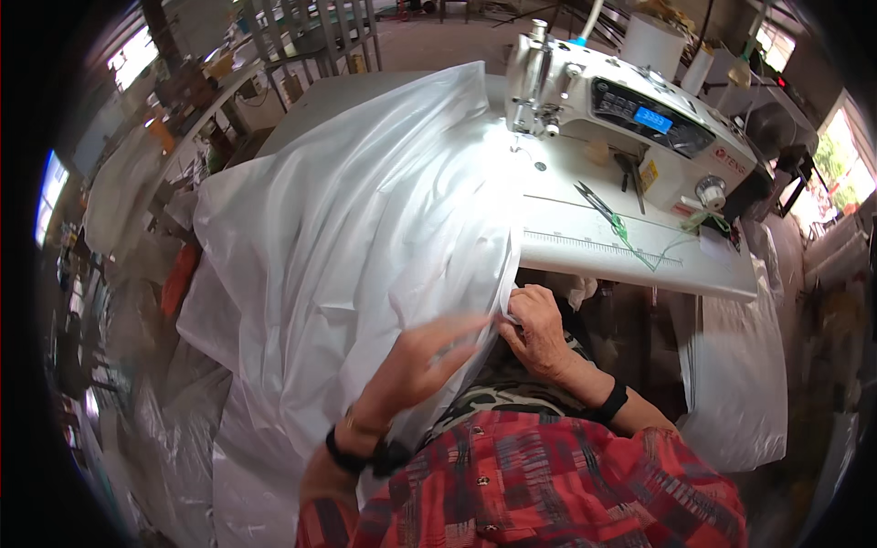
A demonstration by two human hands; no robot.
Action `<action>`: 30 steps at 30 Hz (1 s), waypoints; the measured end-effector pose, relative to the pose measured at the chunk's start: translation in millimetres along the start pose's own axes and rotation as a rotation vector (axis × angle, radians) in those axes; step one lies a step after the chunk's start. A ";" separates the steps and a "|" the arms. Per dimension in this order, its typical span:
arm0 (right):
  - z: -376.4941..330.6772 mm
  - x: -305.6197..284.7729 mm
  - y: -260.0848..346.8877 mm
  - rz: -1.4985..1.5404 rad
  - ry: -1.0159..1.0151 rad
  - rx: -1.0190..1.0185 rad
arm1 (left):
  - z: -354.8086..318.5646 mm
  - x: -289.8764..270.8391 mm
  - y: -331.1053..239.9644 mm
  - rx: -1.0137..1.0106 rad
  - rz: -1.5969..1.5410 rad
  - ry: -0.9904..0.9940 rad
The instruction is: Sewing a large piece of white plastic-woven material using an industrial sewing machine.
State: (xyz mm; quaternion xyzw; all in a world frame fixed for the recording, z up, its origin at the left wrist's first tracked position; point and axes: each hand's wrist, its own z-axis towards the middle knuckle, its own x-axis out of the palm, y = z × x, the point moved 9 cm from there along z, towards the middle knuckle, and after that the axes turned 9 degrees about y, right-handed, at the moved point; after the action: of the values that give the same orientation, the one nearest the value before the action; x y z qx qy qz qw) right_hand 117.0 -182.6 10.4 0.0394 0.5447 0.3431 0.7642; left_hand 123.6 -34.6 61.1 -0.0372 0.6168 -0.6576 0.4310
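Your white sheet (pixel 320 274) drapes the counter (pixel 571 217) by the sewing machine (pixel 571 82); your right grip (pixel 537 331) pinches its edge, your left grip (pixel 416 363) is too blurred to tell. No finished seam is discernible; the near edge likely remains.

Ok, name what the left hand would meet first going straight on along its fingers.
Likely the right hand, at the edge of the white sheet; the left hand is blurred, so depth is unclear.

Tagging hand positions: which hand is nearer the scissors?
Right. Right hand: pinching the sheet, below-left of the scissors in view. Left hand: farther left, over the sheet.
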 end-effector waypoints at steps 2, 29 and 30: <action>10.5 -1.0 17.7 -0.043 -0.009 -0.063 | 51.2 -10.2 -15.5 0.194 0.142 -0.056; 100.0 -48.1 -117.6 0.331 -0.085 0.374 | 210.8 -37.9 88.1 -0.104 0.728 -0.273; 99.4 -48.7 -115.9 0.333 -0.072 0.388 | 213.4 -37.7 87.7 -0.104 0.736 -0.271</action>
State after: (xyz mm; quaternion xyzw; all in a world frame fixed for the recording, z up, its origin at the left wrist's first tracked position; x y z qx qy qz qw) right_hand 249.9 -267.3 39.5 0.2868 0.5588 0.3516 0.6942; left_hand 316.8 -166.1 55.9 0.0780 0.5590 -0.4160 0.7130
